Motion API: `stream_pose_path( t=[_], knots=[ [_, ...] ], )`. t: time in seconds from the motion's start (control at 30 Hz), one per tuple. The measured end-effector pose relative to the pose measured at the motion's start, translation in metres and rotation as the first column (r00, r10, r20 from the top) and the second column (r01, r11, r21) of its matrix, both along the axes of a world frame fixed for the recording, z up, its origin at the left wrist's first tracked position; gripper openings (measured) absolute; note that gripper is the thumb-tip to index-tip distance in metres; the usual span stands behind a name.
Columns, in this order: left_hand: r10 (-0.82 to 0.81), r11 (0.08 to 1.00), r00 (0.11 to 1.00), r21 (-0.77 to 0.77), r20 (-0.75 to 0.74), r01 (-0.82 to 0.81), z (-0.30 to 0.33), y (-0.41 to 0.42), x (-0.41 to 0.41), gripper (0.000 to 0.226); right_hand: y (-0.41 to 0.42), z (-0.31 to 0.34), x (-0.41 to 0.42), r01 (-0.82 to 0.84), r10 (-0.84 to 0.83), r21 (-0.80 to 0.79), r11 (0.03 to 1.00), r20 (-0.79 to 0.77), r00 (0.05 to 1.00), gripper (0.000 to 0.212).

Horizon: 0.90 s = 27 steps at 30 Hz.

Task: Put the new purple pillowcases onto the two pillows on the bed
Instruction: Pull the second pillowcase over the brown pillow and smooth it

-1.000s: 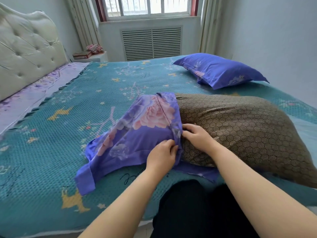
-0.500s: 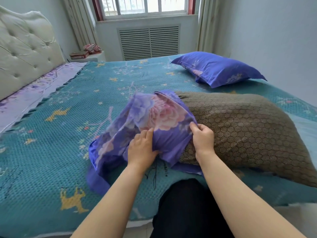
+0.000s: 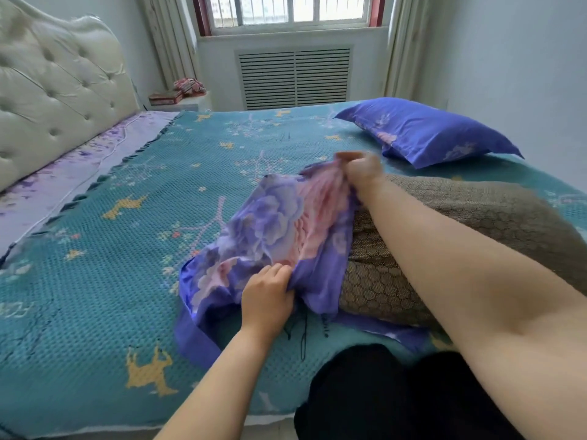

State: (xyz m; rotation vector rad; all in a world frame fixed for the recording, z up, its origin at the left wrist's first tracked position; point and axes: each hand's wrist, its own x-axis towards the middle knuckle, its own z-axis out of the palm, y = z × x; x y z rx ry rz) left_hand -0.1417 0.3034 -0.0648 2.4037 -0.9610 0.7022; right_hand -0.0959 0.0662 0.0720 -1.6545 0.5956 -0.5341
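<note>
Near the bed's edge, the left hand (image 3: pixel 268 300) pinches the thin, floppy pillowcase (image 3: pixel 279 236) at its open end. Farther out, the blurry right hand (image 3: pixel 360 169) bunches its far edge over the soft brown pillow (image 3: pixel 476 223). Grab both edges.

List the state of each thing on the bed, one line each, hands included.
Purple pillowcase: bunched, only just started over the near end of the brown pillow.
Brown pillow: mostly bare, lying on the bed.
Far pillow: already in a purple case, lying flat.
Left hand: grips the pillowcase's near edge.
Right hand: grips the pillowcase's far edge, blurred.
Bedspread: spread flat.
</note>
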Motion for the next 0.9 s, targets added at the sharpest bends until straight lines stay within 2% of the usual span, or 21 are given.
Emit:
stream_pose_path(
  t=[0.03, 0.07, 0.1, 0.17, 0.2, 0.27, 0.33, 0.37, 0.4, 0.47, 0.5, 0.57, 0.6, 0.63, 0.7, 0.73, 0.77, 0.83, 0.9],
  knots=[
    [0.007, 1.000, 1.000, -0.018, 0.011, -0.007, 0.001, -0.001, 0.002, 0.012, -0.015, -0.002, -0.003, 0.194, -0.196, 0.057, 0.979, 0.037, 0.980, 0.033],
    [0.007, 0.999, 1.000, -0.034, 0.026, -0.006, 0.004, -0.003, 0.004, 0.013, -0.031, -0.009, -0.009, 0.313, -0.314, 0.059, 0.948, 0.008, 0.949, 0.033],
    [-0.002, 0.999, 0.999, -0.046, 0.042, 0.004, 0.005, -0.006, 0.006, 0.019, -0.043, -0.017, -0.016, 0.357, -0.358, -0.029, 0.934, -0.054, 0.932, 0.032],
    [-0.010, 0.998, 0.999, -0.059, 0.042, 0.013, 0.000, -0.012, 0.007, 0.041, -0.048, -0.028, -0.029, 0.231, -0.294, -0.320, 0.919, -0.164, 0.942, 0.027],
    [-0.008, 0.999, 0.999, -0.050, 0.048, 0.010, -0.006, -0.012, 0.008, 0.053, -0.044, -0.031, -0.036, 0.176, -0.263, -0.422, 0.889, -0.156, 0.952, 0.026],
    [-0.034, 0.999, 0.993, -0.002, 0.113, 0.035, -0.025, -0.008, 0.008, 0.071, -0.026, -0.032, -0.058, 0.180, -0.208, -0.462, 0.869, -0.011, 0.978, 0.022],
    [-0.102, 0.990, 0.972, 0.120, 0.213, 0.078, -0.043, 0.000, 0.007, 0.084, -0.002, -0.038, -0.091, 0.093, -0.071, -0.306, 0.948, 0.084, 0.994, 0.009],
    [-0.129, 0.979, 0.960, 0.184, 0.247, 0.084, -0.049, 0.001, 0.007, 0.088, 0.013, -0.043, -0.111, -0.042, 0.055, -0.156, 0.987, 0.074, 0.996, 0.010],
    [-0.138, 0.971, 0.956, 0.227, 0.260, 0.079, -0.052, 0.000, 0.006, 0.091, 0.024, -0.052, -0.128, -0.194, 0.194, 0.006, 0.981, 0.041, 0.980, 0.018],
    [-0.087, 0.975, 0.963, 0.221, 0.256, 0.030, -0.043, -0.008, 0.007, 0.086, 0.044, -0.074, -0.156, -0.403, 0.437, 0.273, 0.873, -0.075, 0.896, 0.040],
    [-0.052, 0.981, 0.968, 0.194, 0.246, 0.003, -0.033, -0.014, 0.009, 0.082, 0.051, -0.087, -0.165, -0.439, 0.515, 0.355, 0.826, -0.158, 0.842, 0.051],
    [-0.046, 0.985, 0.975, 0.171, 0.216, 0.008, -0.007, -0.028, 0.018, 0.081, 0.056, -0.117, -0.173, -0.354, 0.533, 0.482, 0.801, -0.305, 0.789, 0.069],
    [-0.071, 0.985, 0.978, 0.171, 0.197, 0.037, 0.006, -0.035, 0.022, 0.082, 0.056, -0.129, -0.175, -0.252, 0.478, 0.549, 0.797, -0.316, 0.820, 0.073],
    [-0.095, 0.985, 0.978, 0.162, 0.186, 0.065, 0.017, -0.040, 0.024, 0.081, 0.054, -0.137, -0.176, -0.150, 0.404, 0.652, 0.743, -0.258, 0.878, 0.071],
    [-0.131, 0.986, 0.976, 0.123, 0.176, 0.110, 0.035, -0.049, 0.024, 0.075, 0.051, -0.142, -0.174, -0.063, 0.183, 0.861, 0.505, -0.035, 0.983, 0.065],
    [-0.139, 0.988, 0.975, 0.095, 0.174, 0.124, 0.044, -0.053, 0.021, 0.072, 0.051, -0.139, -0.172, -0.069, 0.048, 0.909, 0.410, 0.054, 0.997, 0.063],
    [-0.138, 0.990, 0.975, 0.064, 0.171, 0.129, 0.053, -0.057, 0.016, 0.068, 0.050, -0.136, -0.169, -0.077, -0.072, 0.921, 0.381, 0.112, 0.991, 0.059],
    [-0.142, 0.989, 0.979, -0.014, 0.144, 0.146, 0.072, -0.064, 0.007, 0.057, 0.048, -0.126, -0.163, -0.065, -0.276, 0.901, 0.428, 0.199, 0.940, 0.055],
    [-0.152, 0.980, 0.982, -0.113, 0.115, 0.165, 0.086, -0.067, 0.004, 0.046, 0.041, -0.110, -0.157, -0.022, -0.412, 0.875, 0.483, 0.250, 0.876, 0.056]
  ],
)
